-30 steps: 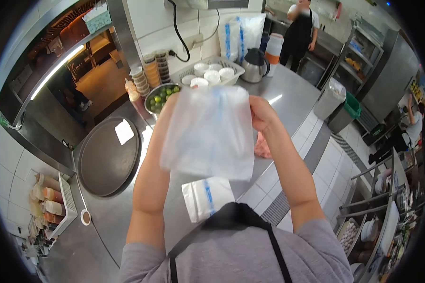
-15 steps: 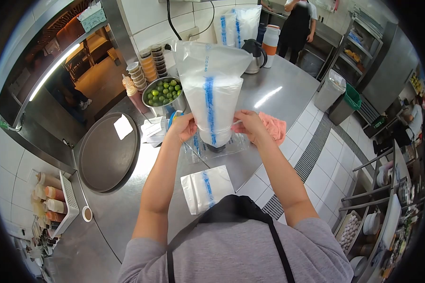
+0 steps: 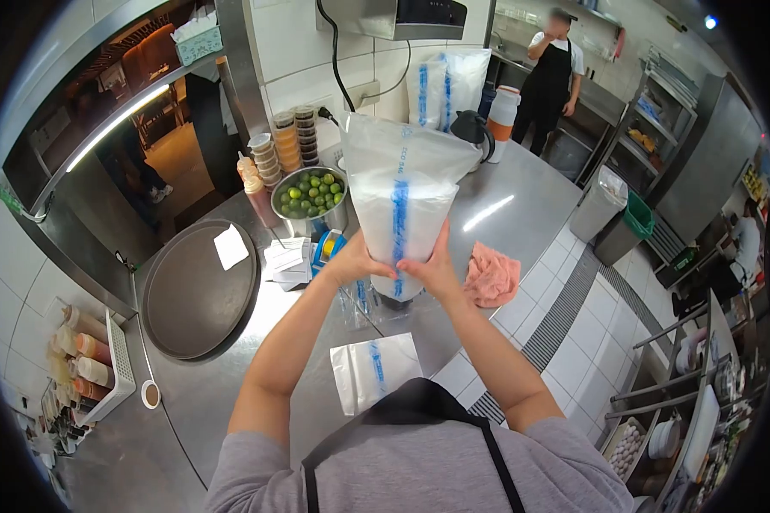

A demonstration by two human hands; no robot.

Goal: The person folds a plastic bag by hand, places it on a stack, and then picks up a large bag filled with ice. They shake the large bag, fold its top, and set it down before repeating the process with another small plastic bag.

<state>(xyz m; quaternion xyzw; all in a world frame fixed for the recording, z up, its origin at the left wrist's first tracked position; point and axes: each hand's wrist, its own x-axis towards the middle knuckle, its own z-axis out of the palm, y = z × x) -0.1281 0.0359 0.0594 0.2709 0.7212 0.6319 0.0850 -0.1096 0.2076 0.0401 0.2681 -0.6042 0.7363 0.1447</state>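
A tall bundle of white plastic bags with a blue printed stripe stands upright over a dark base, most of which is hidden. My left hand grips the bundle's lower left side, thumb across the front. From the right, my right hand closes round the same part, and the two thumbs nearly meet. Crumpled clear plastic lies under and beside the base. Nearer to me is a flat, folded pack of white bags with blue print.
Left of the hands are a bowl of limes, a blue tape dispenser and a round brown tray. A pink cloth lies at the right table edge. Behind stand a kettle and an orange-white jug. A person stands farther back.
My hands have gone from holding the bundle's lower edges at each side to wrapping round it, thumbs in front. The view has shifted. The person behind shows a hand raised near the head.
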